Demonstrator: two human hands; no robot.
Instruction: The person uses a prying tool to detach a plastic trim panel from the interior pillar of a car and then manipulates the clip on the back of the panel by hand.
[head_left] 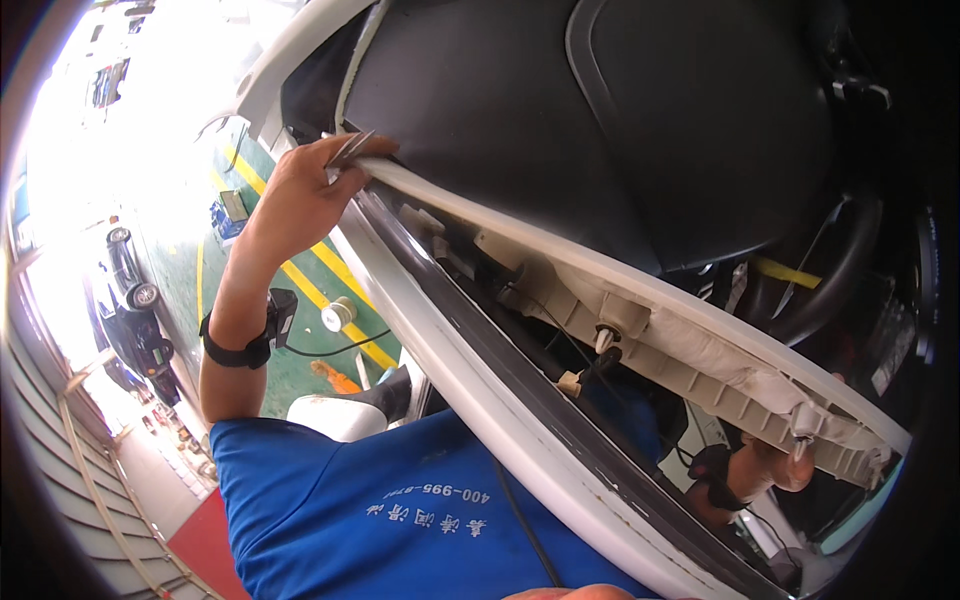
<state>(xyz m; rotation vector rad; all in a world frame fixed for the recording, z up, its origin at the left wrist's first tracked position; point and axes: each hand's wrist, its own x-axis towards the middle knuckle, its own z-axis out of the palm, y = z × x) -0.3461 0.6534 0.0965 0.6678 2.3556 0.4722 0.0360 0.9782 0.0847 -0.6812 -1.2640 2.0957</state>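
Observation:
A long pale plastic trim panel [560, 255] lies slantwise inside a white car's door opening, its ribbed back and clips facing me. My left hand [315, 185] closes on the upper left end of the panel, by the door frame. Thin metal pieces [352, 148] stick up between its fingers; their kind cannot be made out. At the lower right end my right hand [765, 468] grips the panel from below near a clip [800, 443], its fingers partly hidden. A white clip [604, 338] sits mid-panel, close to a dark cable connector [598, 362].
The white door frame [430, 350] with a black rubber seal [480, 335] runs between my body and the panel. A large dark interior surface [480, 110] and a steering wheel [850, 270] lie beyond. A white roll [338, 314] and a blue box [228, 215] are on the green floor.

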